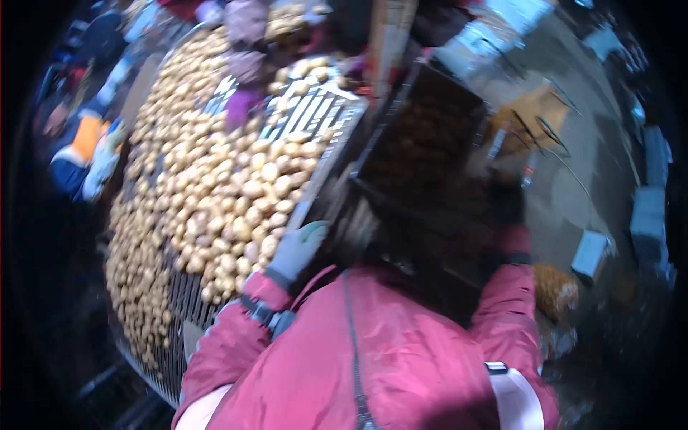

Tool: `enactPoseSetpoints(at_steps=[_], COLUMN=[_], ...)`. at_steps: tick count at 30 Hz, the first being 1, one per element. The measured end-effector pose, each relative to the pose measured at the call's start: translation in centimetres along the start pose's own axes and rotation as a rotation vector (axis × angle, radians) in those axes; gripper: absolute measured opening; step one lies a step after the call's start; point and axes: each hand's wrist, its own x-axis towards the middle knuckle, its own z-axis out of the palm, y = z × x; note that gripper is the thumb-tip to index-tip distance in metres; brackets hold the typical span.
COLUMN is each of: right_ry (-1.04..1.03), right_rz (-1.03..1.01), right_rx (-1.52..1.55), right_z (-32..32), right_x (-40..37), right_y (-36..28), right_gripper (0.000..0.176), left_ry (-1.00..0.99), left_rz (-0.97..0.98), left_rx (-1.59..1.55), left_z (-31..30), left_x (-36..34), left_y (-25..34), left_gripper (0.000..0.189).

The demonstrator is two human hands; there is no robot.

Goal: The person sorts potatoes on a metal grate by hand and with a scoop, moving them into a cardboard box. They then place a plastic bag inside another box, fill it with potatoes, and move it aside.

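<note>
Many potatoes point(236, 215) lie on a slatted sorting table point(190, 297) to the left. My left hand point(299, 251), in a pale glove, rests by the table's near right edge, next to the potatoes; its fingers are partly hidden. To the right of the table is a dark crate point(448, 93), tilted and blurred, with potatoes dimly visible inside. My right arm reaches toward the dark, blurred area below the crate; my right hand point(505, 204) is a dark smear there, its fingers not distinguishable.
Across the table a co-worker's purple-gloved hand point(242, 107) reaches over the potatoes. Another person in orange and blue point(87, 140) is at the far left. A wooden post point(390, 43) rises beyond the table. A filled net sack point(555, 292) and a pale block point(590, 254) lie on the floor at right.
</note>
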Motion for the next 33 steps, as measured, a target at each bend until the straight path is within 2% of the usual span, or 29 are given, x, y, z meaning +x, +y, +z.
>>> enactPoseSetpoints(at_steps=[1, 2, 3, 4, 5, 9, 11, 12, 15, 17, 18, 20, 21, 22, 24, 26, 28, 29, 30, 32, 33], right_ry=[-0.137, -0.198, -0.201, -0.156, -0.168, -0.474, -0.663, -0.746, -0.968, -1.114, -1.132, -1.131, -0.558, -0.563, -1.263, -1.250, -0.387, -1.127, -1.133, -1.095, -1.145], right_rz=[0.234, 0.512, 0.850, 1.305, 1.430, 1.155, 0.967, 0.890, 0.727, 0.680, 0.663, 0.262, -0.258, -0.280, 0.200, 0.144, -0.548, -0.023, -0.033, -0.107, -0.041], right_rx=[0.347, 0.657, 1.144, 1.796, 2.034, 2.389, 2.483, 2.521, 2.581, 2.566, 2.556, 2.317, 2.002, 1.998, 2.350, 2.414, 2.015, 2.442, 2.433, 2.311, 2.294], right_z=[1.9, 3.7, 0.9, -2.5, -5.3, -15.0, -18.7, -20.4, -24.1, -26.2, -26.9, -28.3, -30.5, -30.7, -30.8, -31.6, -30.8, -29.2, -29.7, -30.9, -31.5], right_x=[-3.0, -5.9, -3.1, 1.1, 4.4, 16.8, 22.0, 24.1, 28.9, 31.0, 31.4, 31.8, 32.5, 32.9, 33.8, 34.6, 34.7, 34.2, 34.7, 35.8, 36.0], right_y=[0.0, -0.1, -0.2, -1.6, -2.9, -8.8, -11.9, -13.3, -17.0, -19.1, -20.1, -22.3, -21.8, -23.2, -26.4, -27.9, -29.9, -32.3, -32.6, -33.1, -33.5], right_gripper=[0.044, 0.047, 0.046, 0.045, 0.044, 0.041, 0.039, 0.038, 0.036, 0.034, 0.034, 0.040, 0.037, 0.037, 0.037, 0.034, 0.034, 0.035, 0.035, 0.036, 0.037], left_ry=[-0.015, -0.053, -0.029, -0.004, 0.003, -0.026, 0.190, 0.070, 0.102, 0.308, 0.412, 0.541, 0.709, 0.725, 0.830, 0.894, 0.950, 0.941, 0.948, 1.086, 1.104], left_rz=[-0.062, 0.082, 0.009, 0.024, 0.199, 0.046, 0.002, -0.133, -0.205, -0.153, -0.128, -0.201, -0.150, -0.151, -0.278, -0.350, -0.327, -0.291, -0.290, -0.225, -0.224], left_rx=[0.085, 0.292, 0.277, 0.356, 0.479, 0.380, 0.102, 0.409, 0.327, 0.381, 0.409, -0.889, -0.505, -0.514, -0.522, -0.490, -0.496, -0.557, -0.566, -0.178, -0.179], left_z=[-0.1, -0.2, -0.2, 0.1, -0.5, -1.3, -1.6, -3.9, -8.8, -11.9, -13.3, -15.5, -15.5, -15.9, -16.8, -16.9, -16.8, -16.9, -16.9, -17.1, -17.6], left_x=[-0.3, 0.0, -0.4, -0.1, -0.6, -1.0, -1.5, -2.2, -4.1, -6.7, -8.3, -12.5, -12.3, -13.3, -16.1, -17.8, -19.3, -19.9, -20.3, -21.0, -21.1], left_y=[1.5, 0.1, 2.1, 1.4, 2.2, 3.0, 1.1, 3.6, -2.0, -3.9, -4.8, -4.9, -8.3, -9.3, -10.5, -10.8, -11.7, -12.8, -13.4, -14.5, -15.5], left_gripper=[0.036, 0.039, 0.041, 0.041, 0.042, 0.040, 0.037, 0.031, 0.029, 0.028, 0.028, 0.028, 0.028, 0.028, 0.031, 0.032, 0.033, 0.034, 0.034, 0.037, 0.039])
